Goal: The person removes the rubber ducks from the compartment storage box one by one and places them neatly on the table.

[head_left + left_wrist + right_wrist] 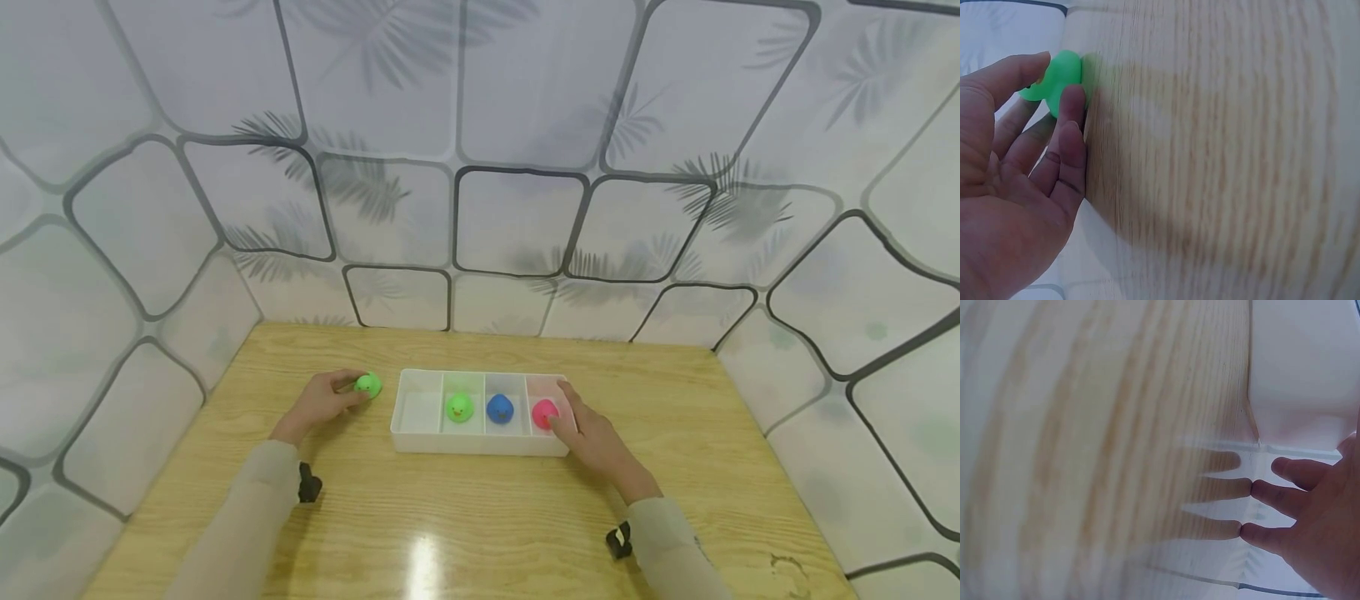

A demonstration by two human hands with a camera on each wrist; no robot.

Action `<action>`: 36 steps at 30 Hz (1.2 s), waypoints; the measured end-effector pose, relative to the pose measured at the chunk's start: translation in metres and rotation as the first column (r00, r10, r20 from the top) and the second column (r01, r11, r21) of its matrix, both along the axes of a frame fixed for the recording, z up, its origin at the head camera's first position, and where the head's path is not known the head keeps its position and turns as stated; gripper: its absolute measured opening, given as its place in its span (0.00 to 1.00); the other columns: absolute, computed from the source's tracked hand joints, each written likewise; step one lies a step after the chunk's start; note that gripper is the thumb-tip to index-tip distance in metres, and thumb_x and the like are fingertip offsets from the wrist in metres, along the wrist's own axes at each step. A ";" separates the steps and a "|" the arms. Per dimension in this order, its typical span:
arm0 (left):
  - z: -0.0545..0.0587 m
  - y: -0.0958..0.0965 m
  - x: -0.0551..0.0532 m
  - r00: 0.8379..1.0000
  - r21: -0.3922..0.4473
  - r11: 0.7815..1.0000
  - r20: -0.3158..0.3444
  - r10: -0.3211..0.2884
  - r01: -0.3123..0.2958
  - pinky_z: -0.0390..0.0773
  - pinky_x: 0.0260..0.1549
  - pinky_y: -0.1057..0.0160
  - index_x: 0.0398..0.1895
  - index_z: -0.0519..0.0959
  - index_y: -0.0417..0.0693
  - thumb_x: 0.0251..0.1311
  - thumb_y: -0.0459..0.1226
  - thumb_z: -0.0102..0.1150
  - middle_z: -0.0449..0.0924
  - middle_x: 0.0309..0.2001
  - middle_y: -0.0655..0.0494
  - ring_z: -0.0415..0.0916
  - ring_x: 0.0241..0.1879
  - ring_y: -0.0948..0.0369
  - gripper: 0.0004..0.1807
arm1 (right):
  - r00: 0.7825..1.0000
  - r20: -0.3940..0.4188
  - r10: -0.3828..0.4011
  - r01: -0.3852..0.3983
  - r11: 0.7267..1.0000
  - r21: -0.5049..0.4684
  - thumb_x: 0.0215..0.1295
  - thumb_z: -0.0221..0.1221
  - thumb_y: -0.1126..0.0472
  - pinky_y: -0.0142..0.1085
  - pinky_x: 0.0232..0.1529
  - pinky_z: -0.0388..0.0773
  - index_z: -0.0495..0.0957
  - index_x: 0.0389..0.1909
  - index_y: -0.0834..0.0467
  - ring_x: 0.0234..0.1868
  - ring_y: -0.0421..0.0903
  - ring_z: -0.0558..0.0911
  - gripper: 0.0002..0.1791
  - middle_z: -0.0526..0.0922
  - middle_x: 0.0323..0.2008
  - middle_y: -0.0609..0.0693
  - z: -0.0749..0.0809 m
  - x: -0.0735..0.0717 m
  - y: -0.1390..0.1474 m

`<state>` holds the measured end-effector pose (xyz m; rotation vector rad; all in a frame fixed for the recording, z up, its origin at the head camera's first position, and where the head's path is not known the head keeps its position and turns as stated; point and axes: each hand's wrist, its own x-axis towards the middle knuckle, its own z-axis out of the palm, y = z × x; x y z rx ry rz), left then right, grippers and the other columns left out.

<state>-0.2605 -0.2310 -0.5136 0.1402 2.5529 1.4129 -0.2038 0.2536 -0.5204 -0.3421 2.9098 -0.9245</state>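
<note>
While the left hand (322, 402) pinches a green toy duck (368, 383) at the wooden table (480, 508), left of the white four-compartment tray (480, 444), the right hand (600, 437), fingers spread, meets the tray's right end, apparently steadying it beside the pink duck (543, 412).

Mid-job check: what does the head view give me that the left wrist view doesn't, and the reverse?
Only the head view: the white divided tray, holding a green duck, blue duck and pink duck in separate compartments, and the right hand at its right end.

Only the left wrist view: the left hand from its palm side.

Both: that hand holding a second green duck, the wooden tabletop, and the pale backdrop.
</note>
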 end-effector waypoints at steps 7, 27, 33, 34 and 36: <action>-0.002 -0.001 0.000 1.000 0.018 1.000 0.010 -0.008 0.008 0.84 0.39 0.62 0.73 0.73 0.37 0.73 0.41 0.65 0.74 0.71 0.31 0.86 0.44 0.57 0.30 | 1.000 -0.007 0.006 -0.006 1.000 -0.001 0.81 0.49 0.40 0.64 0.75 0.66 0.47 0.86 0.51 0.74 0.70 0.71 0.42 0.64 0.78 0.68 0.001 0.001 -0.001; 0.031 0.016 0.005 0.966 -0.004 0.997 -0.246 0.079 -0.083 0.85 0.55 0.45 0.71 0.75 0.38 0.77 0.44 0.59 0.80 0.65 0.34 0.82 0.59 0.38 0.26 | 1.000 0.018 -0.011 0.011 1.000 -0.001 0.80 0.50 0.36 0.63 0.76 0.65 0.46 0.86 0.47 0.75 0.68 0.70 0.43 0.64 0.79 0.66 0.000 -0.001 0.001; 0.046 0.036 0.008 0.971 0.064 0.998 -0.240 0.005 0.011 0.87 0.45 0.57 0.68 0.78 0.39 0.75 0.43 0.62 0.84 0.61 0.35 0.86 0.51 0.44 0.24 | 1.000 0.015 -0.009 0.009 1.000 -0.003 0.80 0.50 0.37 0.63 0.76 0.65 0.46 0.86 0.48 0.75 0.68 0.70 0.43 0.64 0.79 0.66 -0.001 -0.001 0.000; 0.048 0.039 0.009 0.971 0.069 0.997 -0.239 -0.013 0.031 0.86 0.46 0.57 0.68 0.78 0.40 0.75 0.43 0.62 0.84 0.60 0.35 0.87 0.51 0.44 0.24 | 1.000 0.014 -0.009 0.009 1.000 -0.002 0.80 0.50 0.37 0.63 0.76 0.65 0.46 0.86 0.48 0.75 0.68 0.70 0.43 0.64 0.79 0.66 -0.001 -0.001 0.000; 0.050 0.046 0.010 0.970 0.072 0.995 -0.237 -0.044 0.063 0.86 0.47 0.57 0.68 0.78 0.41 0.75 0.43 0.63 0.85 0.59 0.36 0.86 0.52 0.45 0.24 | 1.000 0.014 -0.010 0.010 1.000 -0.001 0.80 0.50 0.37 0.63 0.76 0.65 0.46 0.86 0.48 0.75 0.68 0.71 0.43 0.64 0.79 0.66 0.000 0.000 -0.001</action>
